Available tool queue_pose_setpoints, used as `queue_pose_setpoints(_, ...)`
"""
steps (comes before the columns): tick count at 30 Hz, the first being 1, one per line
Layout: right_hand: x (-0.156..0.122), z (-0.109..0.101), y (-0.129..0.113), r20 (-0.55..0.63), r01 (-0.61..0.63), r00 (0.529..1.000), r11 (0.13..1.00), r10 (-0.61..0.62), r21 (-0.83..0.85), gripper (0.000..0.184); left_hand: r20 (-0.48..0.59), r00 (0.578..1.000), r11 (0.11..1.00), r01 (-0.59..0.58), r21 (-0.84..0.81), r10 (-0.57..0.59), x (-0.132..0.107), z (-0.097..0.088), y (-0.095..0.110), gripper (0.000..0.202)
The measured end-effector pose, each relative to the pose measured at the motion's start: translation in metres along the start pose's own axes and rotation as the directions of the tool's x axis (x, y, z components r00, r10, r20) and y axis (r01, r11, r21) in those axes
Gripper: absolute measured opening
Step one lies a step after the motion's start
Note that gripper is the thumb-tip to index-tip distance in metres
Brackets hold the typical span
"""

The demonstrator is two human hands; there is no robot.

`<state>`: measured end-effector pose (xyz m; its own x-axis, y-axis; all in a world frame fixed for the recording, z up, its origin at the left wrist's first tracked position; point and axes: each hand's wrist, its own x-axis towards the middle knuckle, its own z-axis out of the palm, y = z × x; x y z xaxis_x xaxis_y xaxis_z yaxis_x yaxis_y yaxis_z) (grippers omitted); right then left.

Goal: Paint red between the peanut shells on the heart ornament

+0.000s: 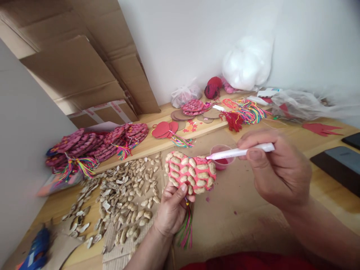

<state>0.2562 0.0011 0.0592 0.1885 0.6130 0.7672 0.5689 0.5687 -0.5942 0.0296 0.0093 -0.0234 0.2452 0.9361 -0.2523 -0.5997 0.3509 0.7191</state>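
My left hand grips the lower edge of a red disc covered with peanut shells, thumb on its front. From the disc's bottom hangs a multicoloured tassel. My right hand is closed around a white paint pen, whose tip meets the disc's upper right edge. Pink colour shows on a shell there; the others in view are plain tan. Behind the pen stands a small clear cup with pink-red contents, partly covered by pen and disc.
Loose peanut shells spread over cardboard at left, near a blue glue gun. Pink shell-covered discs are stacked behind them. Red discs, bright tassels and yarn lie along the back. A dark phone lies at right.
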Motion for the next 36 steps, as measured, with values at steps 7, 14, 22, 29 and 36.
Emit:
queue_pose_setpoints(7,-0.0004,-0.0014,0.0008,0.016,-0.007,1.0,0.999,0.007,-0.037,0.008,-0.021,1.0,1.0,0.004,-0.01,-0.004,0.0001,-0.0001,0.0004,0.032)
queue_pose_setpoints(14,-0.0017,0.0001,0.0008,0.026,-0.007,1.0,1.0,0.007,-0.002,0.01,-0.056,0.998,1.0,0.014,-0.012,-0.015,0.0009,0.0,0.0007,0.034)
queue_pose_setpoints(22,-0.001,0.0001,0.0001,0.034,0.003,0.999,1.0,-0.004,0.022,0.011,-0.007,1.0,1.0,0.023,-0.011,-0.023,0.0015,0.0009,0.0025,0.032)
queue_pose_setpoints(29,0.0012,-0.0009,0.0014,0.0,0.022,1.0,1.0,-0.022,-0.001,0.009,-0.001,1.0,1.0,0.026,-0.005,-0.026,0.0021,-0.0032,0.0011,0.026)
queue_pose_setpoints(36,-0.0008,-0.0015,0.001,0.021,-0.036,0.999,0.998,0.034,0.061,0.009,0.01,1.0,1.0,-0.014,0.006,0.014,0.0022,-0.0039,-0.0008,0.025)
